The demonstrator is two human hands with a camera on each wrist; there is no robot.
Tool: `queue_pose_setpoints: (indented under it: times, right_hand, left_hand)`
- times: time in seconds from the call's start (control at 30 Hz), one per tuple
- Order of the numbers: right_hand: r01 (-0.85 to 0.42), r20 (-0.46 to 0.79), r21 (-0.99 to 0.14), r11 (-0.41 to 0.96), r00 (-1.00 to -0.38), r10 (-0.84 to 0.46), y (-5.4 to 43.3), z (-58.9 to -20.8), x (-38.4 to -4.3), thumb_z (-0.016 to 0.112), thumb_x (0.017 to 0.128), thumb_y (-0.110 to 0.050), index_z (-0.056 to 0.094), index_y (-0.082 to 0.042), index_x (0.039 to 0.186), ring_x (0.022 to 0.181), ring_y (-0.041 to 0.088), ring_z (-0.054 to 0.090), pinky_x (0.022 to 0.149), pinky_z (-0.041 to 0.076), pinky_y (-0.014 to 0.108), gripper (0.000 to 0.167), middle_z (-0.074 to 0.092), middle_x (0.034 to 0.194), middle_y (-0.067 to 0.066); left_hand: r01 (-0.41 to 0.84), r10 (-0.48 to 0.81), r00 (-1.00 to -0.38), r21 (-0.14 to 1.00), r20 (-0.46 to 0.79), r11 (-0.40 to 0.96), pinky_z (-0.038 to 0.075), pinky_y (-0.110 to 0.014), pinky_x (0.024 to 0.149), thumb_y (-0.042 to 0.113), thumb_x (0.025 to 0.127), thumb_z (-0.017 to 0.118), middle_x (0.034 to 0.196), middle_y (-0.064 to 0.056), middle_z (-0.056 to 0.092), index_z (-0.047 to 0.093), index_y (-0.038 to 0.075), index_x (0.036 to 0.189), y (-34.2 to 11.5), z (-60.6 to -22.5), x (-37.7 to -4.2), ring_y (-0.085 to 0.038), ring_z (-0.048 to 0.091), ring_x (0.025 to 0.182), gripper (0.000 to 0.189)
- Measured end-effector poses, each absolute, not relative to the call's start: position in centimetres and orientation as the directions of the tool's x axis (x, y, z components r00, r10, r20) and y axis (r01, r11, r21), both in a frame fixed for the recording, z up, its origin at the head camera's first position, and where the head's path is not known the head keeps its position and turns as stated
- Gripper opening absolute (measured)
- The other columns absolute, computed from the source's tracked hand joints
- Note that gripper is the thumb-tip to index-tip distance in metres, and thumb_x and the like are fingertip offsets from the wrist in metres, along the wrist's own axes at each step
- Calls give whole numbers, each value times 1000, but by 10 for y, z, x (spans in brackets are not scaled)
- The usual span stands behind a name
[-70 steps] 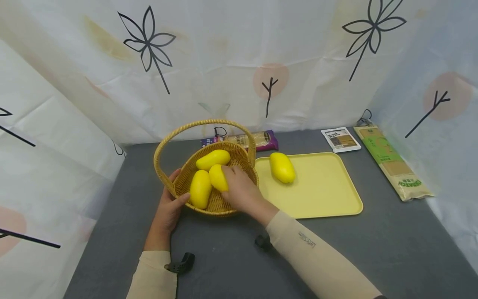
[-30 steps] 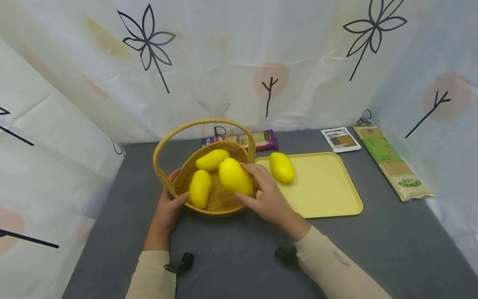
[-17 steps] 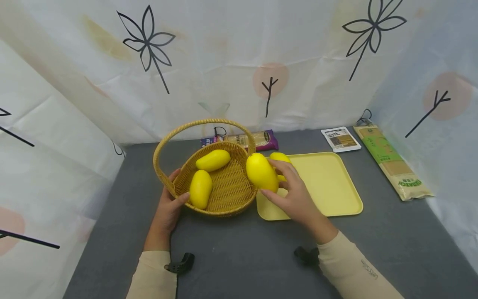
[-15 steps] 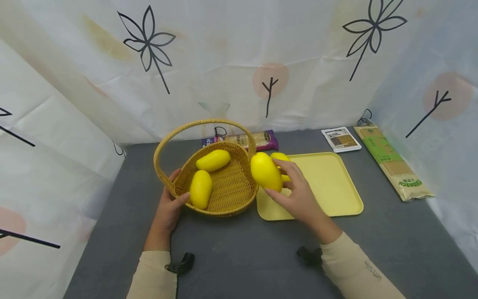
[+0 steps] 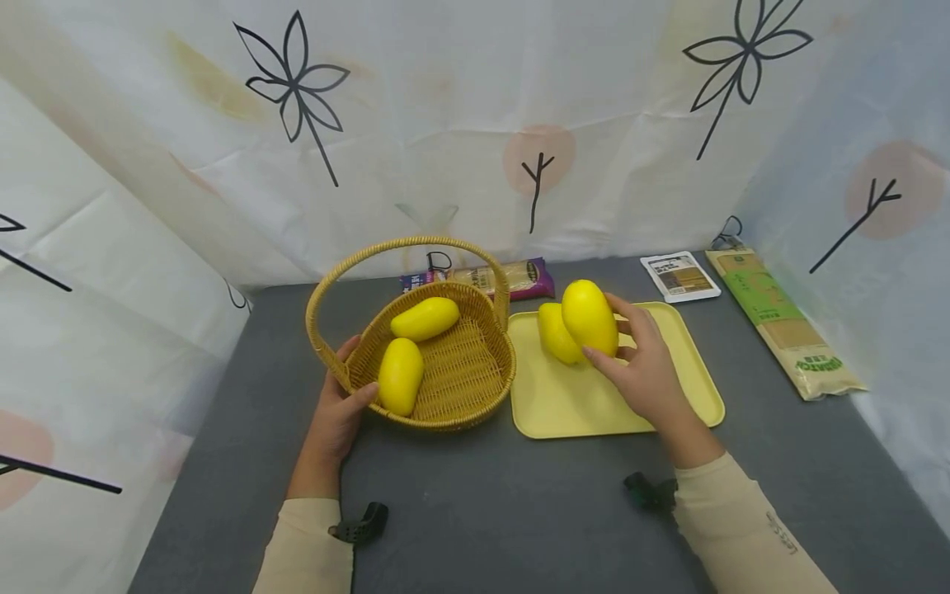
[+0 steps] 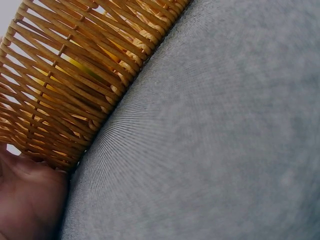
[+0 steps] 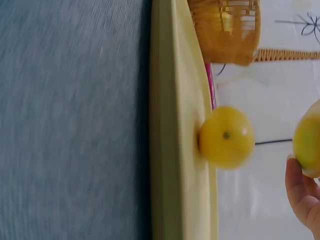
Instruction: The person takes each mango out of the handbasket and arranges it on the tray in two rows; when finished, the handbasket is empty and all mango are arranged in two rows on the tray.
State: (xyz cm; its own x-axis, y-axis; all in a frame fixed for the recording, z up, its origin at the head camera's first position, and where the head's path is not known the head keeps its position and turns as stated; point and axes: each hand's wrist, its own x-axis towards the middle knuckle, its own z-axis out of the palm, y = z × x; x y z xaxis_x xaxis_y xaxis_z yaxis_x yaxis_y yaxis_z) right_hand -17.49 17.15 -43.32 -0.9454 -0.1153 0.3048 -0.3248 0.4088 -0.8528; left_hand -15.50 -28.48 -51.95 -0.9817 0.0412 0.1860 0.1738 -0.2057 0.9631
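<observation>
My right hand [image 5: 644, 363] grips a yellow mango [image 5: 590, 318] between thumb and fingers, raised above the pale yellow tray [image 5: 594, 412]. In the right wrist view the held mango [image 7: 307, 142] hangs apart from the tray surface. A second mango [image 5: 555, 334] lies on the tray, partly covered by the held one in the head view. My left hand [image 5: 340, 412] holds the left side of a wicker basket [image 5: 467, 355], thumb over the rim. Two more mangoes rest inside it, one at the back [image 5: 425, 319] and one at the front left [image 5: 401, 377].
Behind the basket lies a purple-ended noodle packet [image 5: 530, 279]. A small white packet [image 5: 679, 276] sits behind the tray, and a long green-and-tan packet [image 5: 779, 318] lies to its right. The basket's tall arched handle [image 5: 401, 243] stands upright. A patterned curtain [image 5: 445, 124] closes off the back.
My right hand has taken a mango from the basket and carried it right, over the tray. The left hand and basket have stayed in place.
</observation>
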Motion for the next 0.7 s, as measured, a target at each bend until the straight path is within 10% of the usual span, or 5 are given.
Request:
queue_pose_setpoints:
  times: [0.13, 0.43, 0.7]
  right_hand:
    - [-282, 275, -851, 443, -958, -80, 182, -438, -180, 82, 99, -7, 40, -4, 166, 130, 46, 53, 89, 48, 17, 79, 42, 158, 23]
    - [-217, 229, -838, 501, -973, -37, 200, -452, -196, 80, 101, -10, 34, -1, 168, 132, 53, 51, 96, 52, 66, 81, 38, 161, 28]
    - [-109, 90, -794, 597, -994, -62, 206, -453, -210, 77, 102, -8, 35, 8, 164, 136, 56, 46, 109, 41, 69, 77, 38, 157, 36]
  left_hand:
    - [172, 40, -982, 963, 184, -208, 40, -33, 113, -5, 103, 63, 167, -18, 35, 33, 17, 171, -285, -520, -155, -33, 41, 144, 78]
    - [167, 42, -983, 963, 180, -211, 40, -33, 113, -5, 103, 64, 168, -20, 35, 31, 16, 172, -285, -520, -155, -34, 42, 144, 78]
    - [158, 41, -984, 962, 172, -224, 38, -34, 115, -5, 103, 64, 169, -16, 35, 31, 17, 172, -284, -519, -155, -35, 40, 146, 79]
